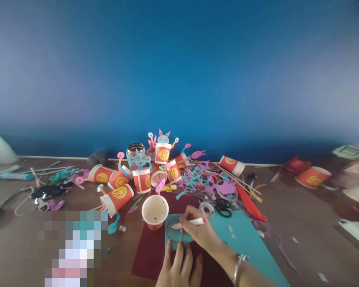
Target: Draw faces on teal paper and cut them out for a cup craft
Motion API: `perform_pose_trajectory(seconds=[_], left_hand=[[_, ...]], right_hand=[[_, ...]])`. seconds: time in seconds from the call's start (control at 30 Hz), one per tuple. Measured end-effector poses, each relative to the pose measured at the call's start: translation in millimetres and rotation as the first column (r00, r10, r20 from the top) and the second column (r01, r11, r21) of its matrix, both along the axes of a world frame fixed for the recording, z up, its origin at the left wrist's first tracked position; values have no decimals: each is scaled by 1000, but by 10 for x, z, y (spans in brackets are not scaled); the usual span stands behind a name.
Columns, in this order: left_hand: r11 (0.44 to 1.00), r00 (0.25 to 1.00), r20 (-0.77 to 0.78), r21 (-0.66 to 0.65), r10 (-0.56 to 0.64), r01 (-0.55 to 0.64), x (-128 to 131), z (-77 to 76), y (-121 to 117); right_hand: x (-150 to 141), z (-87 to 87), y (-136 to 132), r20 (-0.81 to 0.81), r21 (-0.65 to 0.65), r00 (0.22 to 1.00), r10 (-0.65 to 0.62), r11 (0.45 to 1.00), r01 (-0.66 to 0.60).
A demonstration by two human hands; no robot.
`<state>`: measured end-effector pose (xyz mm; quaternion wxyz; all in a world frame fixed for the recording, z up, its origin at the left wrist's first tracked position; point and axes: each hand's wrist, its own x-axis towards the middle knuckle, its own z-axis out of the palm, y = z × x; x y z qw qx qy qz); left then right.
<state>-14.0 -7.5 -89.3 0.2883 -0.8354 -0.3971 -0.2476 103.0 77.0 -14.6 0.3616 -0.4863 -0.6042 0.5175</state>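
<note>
Pinched the white marker [197, 221] in the right hand [199, 229], just right of the open cup [155, 209], and put the tip inside a drawn circle [176, 234] on the blue card [186, 237]! Spread the left hand [177, 269] nearer than the cup and to its right, with fingertips at the card's near edge. Had the dark red sheet [146, 255] underneath, running close in front of the cup. Bunched up red paper cups [142, 180] behind the cup, some upright, some tipped over. Left a tape roll [207, 209] and black scissors [223, 208] well to its right.
</note>
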Motion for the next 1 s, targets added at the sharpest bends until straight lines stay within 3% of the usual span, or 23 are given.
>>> perform_pose_trajectory(seconds=[0.13,0.27,0.37,0.57,0.73,0.87,1.0], left_hand=[[993,995,100,121,-23,11,26,-49,60],[989,992,122,145,-16,-2,36,-95,91],[994,997,80,106,-9,1,24,-89,73],[988,996,-49,-129,80,-86,1,61,-5],[990,996,-34,-113,82,-85,28,119,2],[981,988,-39,-116,151,-155,81,91,24],[987,987,-31,-34,156,-157,78,34,48]], right_hand=[[-6,-31,8,-4,14,1000,-6,1000,6],[-8,-66,17,-9,25,1000,-16,1000,17],[-19,-49,18,-23,15,1000,-16,1000,16],[-46,48,19,-68,-10,997,-37,999,36],[-56,25,46,-30,26,999,-37,999,37],[-77,-34,59,-45,61,996,-72,995,75],[-96,-83,63,-39,77,994,-99,992,102]])
